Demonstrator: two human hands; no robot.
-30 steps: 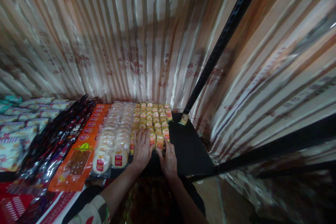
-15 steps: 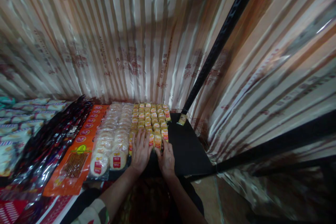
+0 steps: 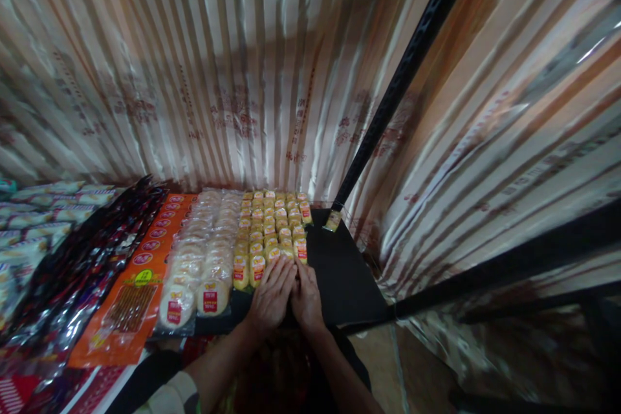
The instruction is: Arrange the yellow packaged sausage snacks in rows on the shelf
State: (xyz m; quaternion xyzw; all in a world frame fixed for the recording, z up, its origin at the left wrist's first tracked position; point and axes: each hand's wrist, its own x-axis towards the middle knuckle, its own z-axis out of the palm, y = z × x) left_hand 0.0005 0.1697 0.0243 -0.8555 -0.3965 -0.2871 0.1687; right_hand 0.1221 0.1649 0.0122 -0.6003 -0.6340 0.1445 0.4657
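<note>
Rows of small yellow wrapped snack packets [image 3: 272, 223] lie on a black shelf [image 3: 339, 278]. My left hand [image 3: 270, 297] and my right hand [image 3: 305, 295] rest side by side at the near end of those rows, fingers stretched flat and pointing at the front packets. The fingertips touch or nearly touch the nearest yellow packets. Neither hand grips anything. One single yellow packet [image 3: 332, 220] lies apart by the black post.
Left of the yellow rows are round white cakes in clear wrap [image 3: 204, 259], orange packs [image 3: 140, 278], dark glossy packs [image 3: 82, 265] and pale packs [image 3: 29, 226]. A black diagonal post [image 3: 398, 84] and striped curtain [image 3: 242, 65] close the back and right.
Both hands have slid back toward me off the yellow rows, uncovering the front packets. They now lie together at the rows' near end. The view has shifted slightly right.
</note>
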